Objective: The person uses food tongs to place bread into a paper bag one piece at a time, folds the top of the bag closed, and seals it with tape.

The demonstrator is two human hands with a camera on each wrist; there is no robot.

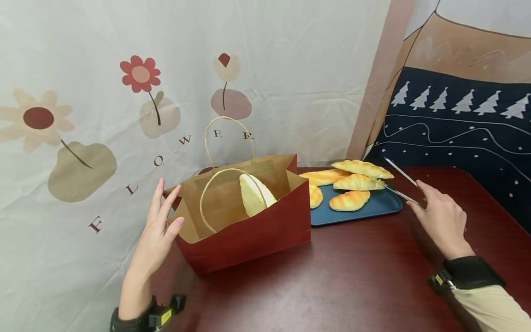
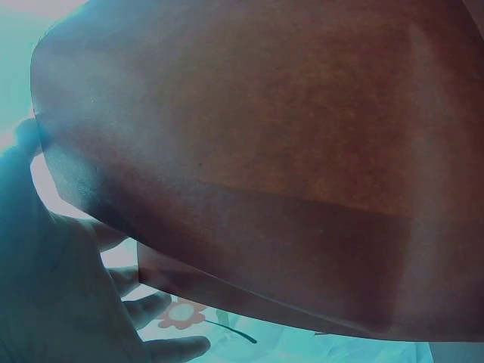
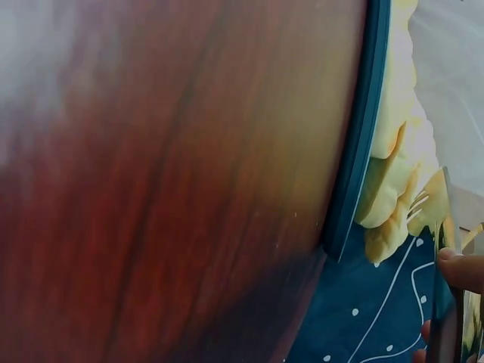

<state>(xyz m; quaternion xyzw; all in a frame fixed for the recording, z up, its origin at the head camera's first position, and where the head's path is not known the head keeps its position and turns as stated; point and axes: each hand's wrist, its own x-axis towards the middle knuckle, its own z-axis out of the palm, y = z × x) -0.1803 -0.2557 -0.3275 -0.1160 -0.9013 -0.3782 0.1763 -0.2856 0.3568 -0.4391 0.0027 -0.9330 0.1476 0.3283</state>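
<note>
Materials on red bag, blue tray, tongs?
Red bag: likely paper, fairly matte; crisp folded edges, tan inner face.
Blue tray: probably plastic, satin; smooth, even colour and a thin raised rim, though coated metal can't be ruled out.
Tongs: apparently polished metal; thin, silvery arms, with reflections in the right wrist view.

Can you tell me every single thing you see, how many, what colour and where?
Paper bag: one, red outside, tan inside, on the table
Bag handles: two, cream, on the bag
Bagged bread: one, pale yellow, inside the bag
Tray: one, blue, beside the bag
Other breads: five visible, golden, on or over the tray
Tongs: one, silver, by the breads
Table: one, dark red, underneath
Flower cloth: one, whitish, behind
Tree cloth: one, mostly dark blue, right
Wristbands: two, black, on the wrists
Left hand: one, beside the bag
Right hand: one, holding the tongs
</note>
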